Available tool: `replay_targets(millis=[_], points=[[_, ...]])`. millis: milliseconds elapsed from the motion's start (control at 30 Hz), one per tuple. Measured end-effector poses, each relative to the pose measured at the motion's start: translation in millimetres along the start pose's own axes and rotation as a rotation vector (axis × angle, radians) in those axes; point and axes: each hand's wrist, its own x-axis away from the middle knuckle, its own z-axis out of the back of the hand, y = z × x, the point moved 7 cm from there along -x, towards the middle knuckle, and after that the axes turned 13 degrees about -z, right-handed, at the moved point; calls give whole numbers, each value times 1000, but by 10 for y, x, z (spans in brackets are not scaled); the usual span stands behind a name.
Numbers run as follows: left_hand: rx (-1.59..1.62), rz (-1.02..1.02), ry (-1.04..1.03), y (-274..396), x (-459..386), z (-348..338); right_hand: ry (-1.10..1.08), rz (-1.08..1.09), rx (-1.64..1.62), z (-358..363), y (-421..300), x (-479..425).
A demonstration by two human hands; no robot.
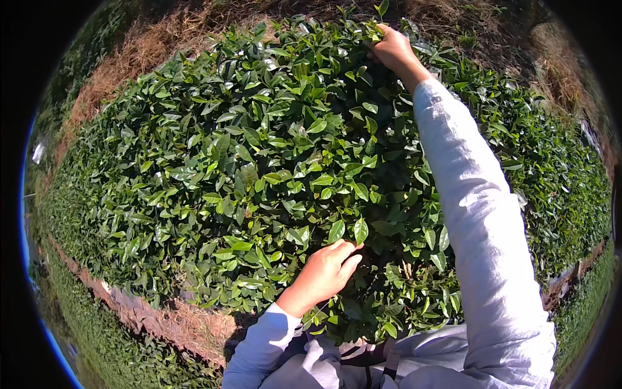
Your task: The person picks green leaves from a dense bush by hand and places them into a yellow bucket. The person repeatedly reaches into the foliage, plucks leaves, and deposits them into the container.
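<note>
Dense green leafy bushes (272, 141), which look like tea plants, fill the middle of the view. At the near side my left hand (326, 272) is over the foliage, its fingers drawn together beside two bright leaves (360, 231); whether it grips their stem cannot be told. My right arm reaches to the far edge of the bushes. There my right hand (392, 48) has its fingers closed around light green leafy shoots (373, 31), which stick out past the fingertips. Both arms wear light long sleeves.
Dry grass (131, 58) borders the far side of the bushes. A strip of bare ground and straw (194, 323) runs along the near left, with another leafy row (107, 330) beyond it. My clothing (427, 350) touches the near edge of the foliage.
</note>
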Motion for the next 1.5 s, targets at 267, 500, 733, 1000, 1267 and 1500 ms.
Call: replay_targets(millis=[267,500,733,1000,1267,1500], points=[[2,14,-10,-43,35,14,-850,-624,-353,-128,133,2200],[17,5,-29,39,-78,12,-415,-511,-573,414,174,1423],[22,-5,-25,41,-5,-35,-126,-160,-803,272,-78,-71],[3,-37,-30,62,-26,-66,15,-148,32,127,-1,204],[-43,77,-114,-50,51,-83,-853,-588,-390,-199,102,2189],[-4,-19,-49,44,10,-125,-6,-307,-1038,552,316,64]])
